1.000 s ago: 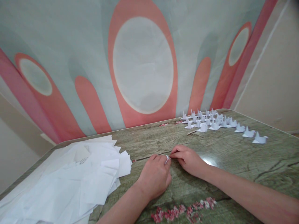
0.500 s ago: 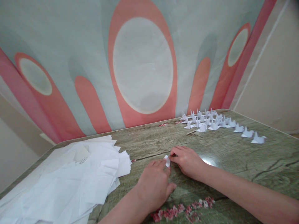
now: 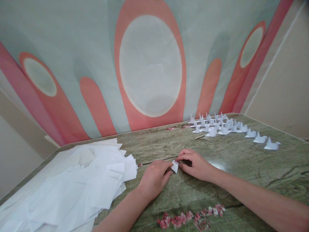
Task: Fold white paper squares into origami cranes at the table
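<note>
Between my hands, at the middle of the table, is a small folded piece of white paper (image 3: 175, 166). My left hand (image 3: 155, 176) has its thumb and fingertips closed at the paper's left edge. On the other side my right hand (image 3: 194, 165) pinches the upper right edge, its fingers bent. Part of the paper is hidden behind the fingertips. Several folded white paper cranes (image 3: 224, 129) stand in rows at the far right of the table.
A wide, loose pile of white paper sheets (image 3: 72, 187) covers the left side of the wood-patterned table (image 3: 241, 206). Pink blossoms (image 3: 178, 219) are printed along the near part. Behind the far edge stands a patterned wall covering (image 3: 151, 64).
My left hand has drawn back slightly left, and its thumb has come up from the table to the paper. More of the paper shows. The view has shifted a little.
</note>
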A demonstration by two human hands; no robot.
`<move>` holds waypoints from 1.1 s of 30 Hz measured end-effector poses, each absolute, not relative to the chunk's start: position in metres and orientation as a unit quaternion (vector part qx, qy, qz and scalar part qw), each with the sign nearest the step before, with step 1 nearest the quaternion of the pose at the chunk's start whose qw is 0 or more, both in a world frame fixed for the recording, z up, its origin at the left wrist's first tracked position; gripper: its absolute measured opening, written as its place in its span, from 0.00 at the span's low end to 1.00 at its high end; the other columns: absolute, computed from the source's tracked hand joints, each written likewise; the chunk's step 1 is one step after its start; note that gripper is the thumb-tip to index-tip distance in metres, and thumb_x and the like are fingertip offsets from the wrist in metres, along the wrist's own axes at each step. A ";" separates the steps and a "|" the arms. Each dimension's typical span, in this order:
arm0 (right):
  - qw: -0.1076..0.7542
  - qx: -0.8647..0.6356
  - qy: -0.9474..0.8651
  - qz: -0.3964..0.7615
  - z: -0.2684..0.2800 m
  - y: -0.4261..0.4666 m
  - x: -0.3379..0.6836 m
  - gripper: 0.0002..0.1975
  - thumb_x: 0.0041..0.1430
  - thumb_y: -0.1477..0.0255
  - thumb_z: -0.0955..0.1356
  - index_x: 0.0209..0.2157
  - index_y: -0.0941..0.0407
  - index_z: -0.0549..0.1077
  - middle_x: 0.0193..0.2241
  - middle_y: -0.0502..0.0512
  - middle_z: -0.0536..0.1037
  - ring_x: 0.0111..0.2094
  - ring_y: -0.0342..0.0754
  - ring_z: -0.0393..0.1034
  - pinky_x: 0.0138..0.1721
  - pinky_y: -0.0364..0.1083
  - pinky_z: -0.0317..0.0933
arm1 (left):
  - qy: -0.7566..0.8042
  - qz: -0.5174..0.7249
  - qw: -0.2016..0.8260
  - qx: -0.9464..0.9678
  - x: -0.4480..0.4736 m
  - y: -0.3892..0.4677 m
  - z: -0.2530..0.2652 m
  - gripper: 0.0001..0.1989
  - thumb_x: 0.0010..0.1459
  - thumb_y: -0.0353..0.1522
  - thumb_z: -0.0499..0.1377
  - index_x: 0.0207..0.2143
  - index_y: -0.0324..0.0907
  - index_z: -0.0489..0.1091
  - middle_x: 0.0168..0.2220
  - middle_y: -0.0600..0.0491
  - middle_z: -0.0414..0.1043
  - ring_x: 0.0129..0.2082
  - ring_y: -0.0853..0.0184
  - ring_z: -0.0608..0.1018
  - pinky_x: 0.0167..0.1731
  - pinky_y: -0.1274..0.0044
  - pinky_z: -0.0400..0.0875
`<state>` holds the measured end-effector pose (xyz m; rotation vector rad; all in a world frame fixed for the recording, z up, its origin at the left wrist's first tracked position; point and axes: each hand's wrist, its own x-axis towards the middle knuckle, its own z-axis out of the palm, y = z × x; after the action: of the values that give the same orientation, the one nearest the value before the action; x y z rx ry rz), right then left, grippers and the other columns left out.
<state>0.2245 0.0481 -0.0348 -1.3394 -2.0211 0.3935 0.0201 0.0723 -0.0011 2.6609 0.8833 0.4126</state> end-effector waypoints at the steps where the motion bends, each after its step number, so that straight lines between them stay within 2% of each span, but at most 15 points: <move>1: 0.334 -0.514 -0.774 0.160 -0.033 0.048 0.224 0.08 0.51 0.78 0.66 0.33 0.55 0.75 0.31 0.52 0.73 0.35 0.46 0.66 0.39 0.46 0.59 | 0.309 0.160 0.171 0.922 0.020 0.075 -0.004 0.09 0.56 0.30 0.54 0.40 0.44 0.68 0.38 0.53 0.73 0.39 0.65 0.74 0.42 0.73 0.67; 14: 0.328 -0.512 -0.778 0.161 -0.032 0.046 0.223 0.09 0.52 0.73 0.68 0.36 0.53 0.75 0.32 0.51 0.73 0.37 0.47 0.66 0.40 0.46 0.57 | 0.320 0.233 0.223 0.891 0.021 0.078 -0.013 0.09 0.55 0.30 0.57 0.40 0.44 0.68 0.37 0.54 0.72 0.38 0.67 0.73 0.41 0.75 0.66; 18: 0.327 -0.511 -0.779 0.160 -0.032 0.046 0.223 0.08 0.52 0.73 0.67 0.36 0.53 0.76 0.31 0.51 0.73 0.35 0.46 0.66 0.40 0.46 0.57 | 0.315 0.279 0.251 0.872 0.021 0.080 -0.019 0.11 0.54 0.29 0.57 0.42 0.44 0.67 0.38 0.53 0.69 0.36 0.69 0.73 0.39 0.76 0.68; 24: 0.329 -0.524 -0.771 0.149 -0.035 0.046 0.219 0.07 0.54 0.72 0.67 0.35 0.53 0.76 0.30 0.51 0.73 0.33 0.46 0.66 0.38 0.45 0.57 | 0.330 0.298 0.272 0.853 0.023 0.083 -0.024 0.10 0.52 0.28 0.59 0.39 0.43 0.67 0.37 0.53 0.67 0.34 0.69 0.72 0.37 0.78 0.68; 29: 0.332 -0.532 -0.770 0.115 -0.038 0.044 0.212 0.07 0.55 0.72 0.66 0.34 0.53 0.76 0.29 0.52 0.73 0.33 0.46 0.66 0.37 0.45 0.57 | 0.400 0.270 0.179 0.857 0.026 0.080 -0.021 0.08 0.49 0.30 0.61 0.35 0.42 0.69 0.34 0.53 0.69 0.36 0.64 0.70 0.37 0.73 0.65; 33: 0.332 -0.538 -0.768 0.105 -0.036 0.043 0.210 0.07 0.56 0.72 0.66 0.33 0.53 0.76 0.29 0.51 0.73 0.32 0.45 0.66 0.36 0.45 0.57 | 0.438 0.237 0.115 0.859 0.026 0.078 -0.018 0.04 0.52 0.34 0.59 0.30 0.42 0.69 0.32 0.53 0.68 0.37 0.62 0.69 0.37 0.72 0.62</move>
<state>0.2100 0.0432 -0.0364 -1.4044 -2.0054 0.2754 0.0263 0.0778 -0.0176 2.5191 1.2840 0.6946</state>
